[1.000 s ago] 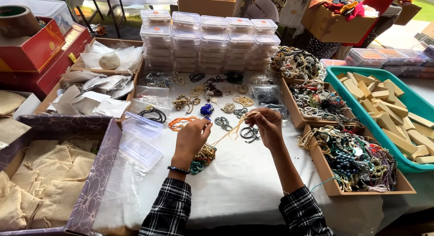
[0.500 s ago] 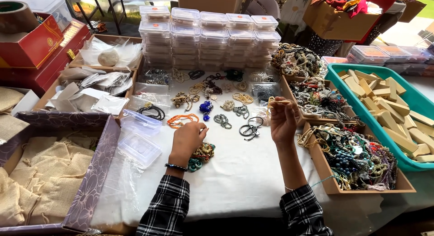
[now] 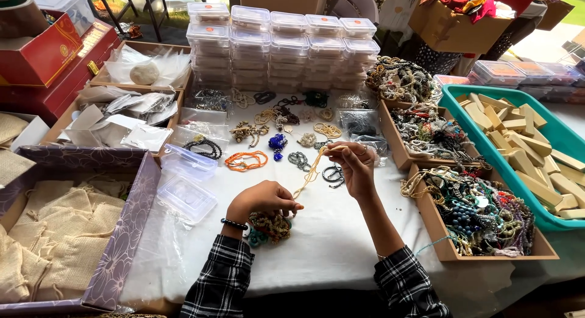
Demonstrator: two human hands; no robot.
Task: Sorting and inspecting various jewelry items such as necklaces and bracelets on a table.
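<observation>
Tan beaded strand [image 3: 311, 171] taut between left hand [image 3: 261, 199] and right hand [image 3: 353, 165], both grips pinching its ends.

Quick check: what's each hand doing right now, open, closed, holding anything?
Left hand: closed, pinching the lower end of a tan beaded strand, over a bead pile.
Right hand: closed, pinching the strand's upper end, raised above the table.

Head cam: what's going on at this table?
A person in plaid sleeves is handling a pale tan beaded strand over a white-covered table. The right hand pinches its upper end; the left hand holds the lower end, above a small heap of brown and green bead strings. Loose jewellery pieces, an orange beaded loop, stacked clear plastic boxes and cardboard trays of necklaces surround them.
</observation>
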